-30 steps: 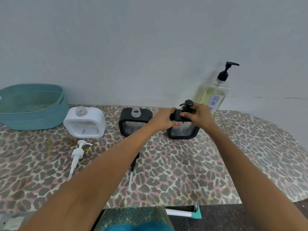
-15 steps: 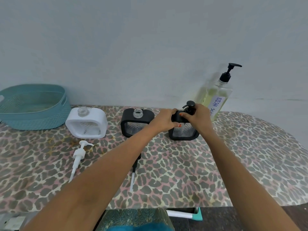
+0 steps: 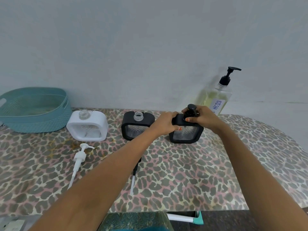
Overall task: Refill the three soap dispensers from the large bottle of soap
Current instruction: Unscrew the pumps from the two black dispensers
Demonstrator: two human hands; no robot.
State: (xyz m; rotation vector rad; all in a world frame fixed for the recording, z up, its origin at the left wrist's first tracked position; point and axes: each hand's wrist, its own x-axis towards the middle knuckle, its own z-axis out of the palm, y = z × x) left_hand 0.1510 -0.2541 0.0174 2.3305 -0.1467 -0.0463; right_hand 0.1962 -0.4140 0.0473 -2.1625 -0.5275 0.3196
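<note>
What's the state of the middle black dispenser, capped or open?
Open: the middle black dispenser shows a bare clear neck with no pump; a black pump lies loose in front of it.

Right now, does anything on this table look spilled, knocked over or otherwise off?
Nothing spilled or broken. A white pump and a black pump lie loose on the table, but that fits: the white dispenser and the middle dispenser behind them stand uncapped.

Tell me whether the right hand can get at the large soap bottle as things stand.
Probably yes: the large soap bottle stands right behind the right hand with nothing between, though its fingers must first release the black pump they grip.
</note>
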